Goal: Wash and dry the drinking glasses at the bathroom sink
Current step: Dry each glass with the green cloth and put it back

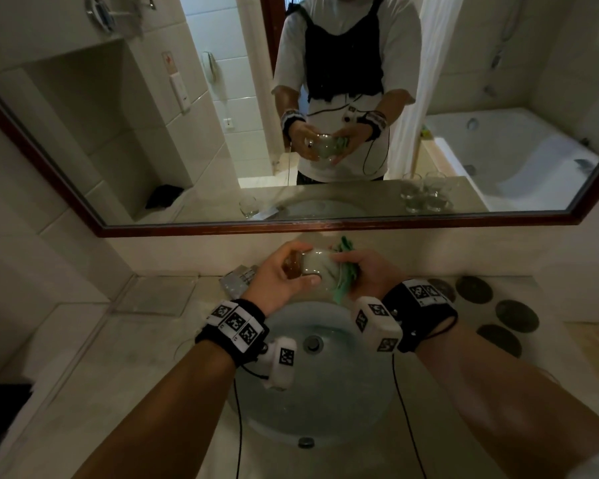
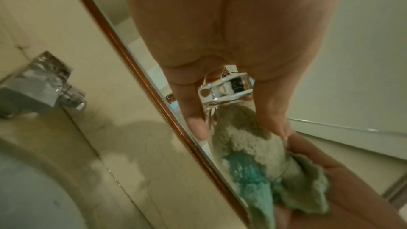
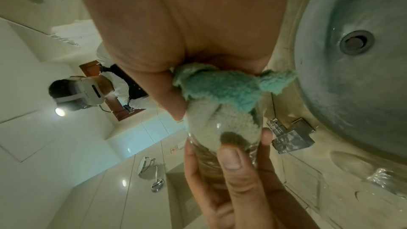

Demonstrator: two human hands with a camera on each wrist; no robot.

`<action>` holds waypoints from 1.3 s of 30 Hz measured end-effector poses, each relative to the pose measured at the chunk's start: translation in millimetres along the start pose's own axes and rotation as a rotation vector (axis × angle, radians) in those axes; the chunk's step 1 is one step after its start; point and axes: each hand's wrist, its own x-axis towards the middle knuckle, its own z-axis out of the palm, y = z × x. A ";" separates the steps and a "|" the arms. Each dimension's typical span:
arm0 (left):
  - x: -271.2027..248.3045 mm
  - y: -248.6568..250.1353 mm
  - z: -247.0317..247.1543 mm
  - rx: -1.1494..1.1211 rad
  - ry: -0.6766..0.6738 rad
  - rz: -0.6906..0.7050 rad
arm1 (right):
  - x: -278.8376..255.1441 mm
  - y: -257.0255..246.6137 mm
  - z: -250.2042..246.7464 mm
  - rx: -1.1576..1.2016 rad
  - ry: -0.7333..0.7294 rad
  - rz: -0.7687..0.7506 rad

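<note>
Above the round basin, just short of the mirror's wooden frame, both hands meet on one clear drinking glass. Glass lies on its side, long axis running left to right across the body: thick base toward the left, mouth toward the right. Left hand has its grip closed round the base end, thumb along the near wall, fingers curled over the far side; in the left wrist view the heavy base sits between thumb and fingers. Right hand clenches a green-and-cream cloth, with part of it stuffed through the mouth into the bowl; the right wrist view shows pale pile pressed against the inside of the glass wall and a teal fold bunched outside the rim. Glass held clear of the worktop, touching neither basin nor tap. Chrome tap stands behind the basin, partly hidden by the hands in the head view. Drain plug sits at the basin's centre. Four dark round coasters lie on the worktop to the right. Mirror reflects a cluster of further glasses on the right side, and a single one on the left.
</note>
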 end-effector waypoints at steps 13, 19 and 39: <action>0.6 0.3 -4.0 -0.233 0.006 -0.184 | 5.8 20.9 0.7 -0.160 -0.209 -0.263; 3.2 10.0 -1.6 -0.488 0.001 -0.399 | 10.3 18.3 0.3 -0.317 -0.143 -0.331; 17.6 22.2 2.8 -0.412 -0.223 -0.606 | 8.3 7.3 -15.5 -0.503 -0.088 -0.482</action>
